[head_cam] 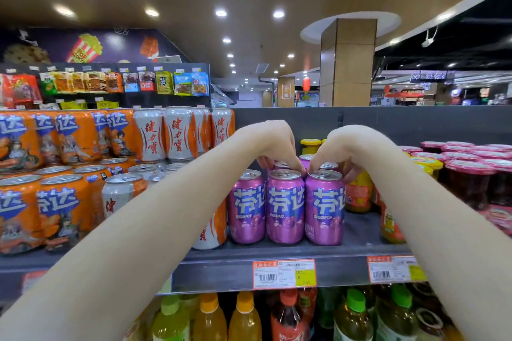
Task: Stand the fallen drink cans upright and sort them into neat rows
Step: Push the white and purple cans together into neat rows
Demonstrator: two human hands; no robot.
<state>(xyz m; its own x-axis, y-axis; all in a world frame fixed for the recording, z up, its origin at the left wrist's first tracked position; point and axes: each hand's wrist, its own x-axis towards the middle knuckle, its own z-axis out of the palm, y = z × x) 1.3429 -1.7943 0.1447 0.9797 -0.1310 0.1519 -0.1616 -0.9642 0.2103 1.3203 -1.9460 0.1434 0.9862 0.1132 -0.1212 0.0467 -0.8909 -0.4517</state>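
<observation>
Three purple drink cans stand upright in a front row on the grey shelf (221,268): left can (246,207), middle can (285,207), right can (324,207). More purple cans stand behind them, mostly hidden. My left hand (277,147) reaches down from above, and its curled fingers pinch the top of a purple can (281,165) behind the middle one. My right hand (339,149) does the same with the purple can (329,165) behind the right one. The fingertips of both hands nearly meet between the cans.
Orange cans (61,202) and silver-and-orange cans (151,134) are stacked in two layers to the left. Yellow-lidded jars (358,194) and dark red jars (468,183) fill the shelf on the right. Bottles (245,318) stand on the shelf below, under the price tags (284,274).
</observation>
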